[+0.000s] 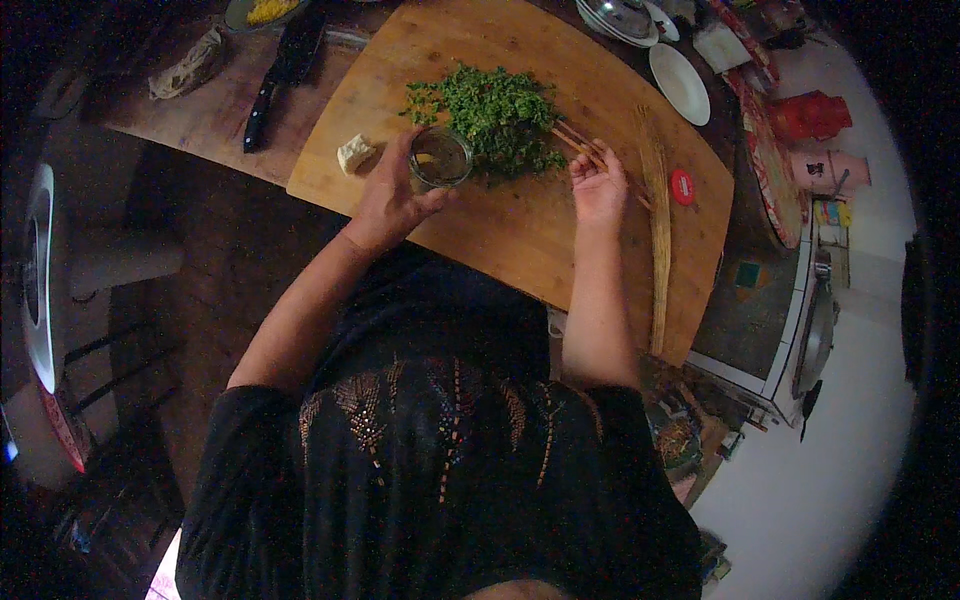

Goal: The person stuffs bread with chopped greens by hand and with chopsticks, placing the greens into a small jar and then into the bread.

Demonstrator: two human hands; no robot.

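My left hand (394,184) grips a small glass jar (441,156) by its side, with the round mouth facing up towards me. Something yellowish shows inside it, too small to name. Chopsticks (577,142) are held in my right hand (600,184), their tips at the edge of a heap of chopped green leaves (495,112). The heap lies on a large wooden board (480,240). Left of the jar rests a pale, whitish lump (355,154). To the right of my right hand lie a bundle of dry straw-like stalks (658,240) and a red round lid (682,187).
A black-handled cleaver (281,82) lies on the wooden table (187,124) beside a crumpled bag (187,66). A bowl with yellow food (262,10) is at the upper left. White dishes (680,84) stand past the board's far right edge, near a red container (810,115).
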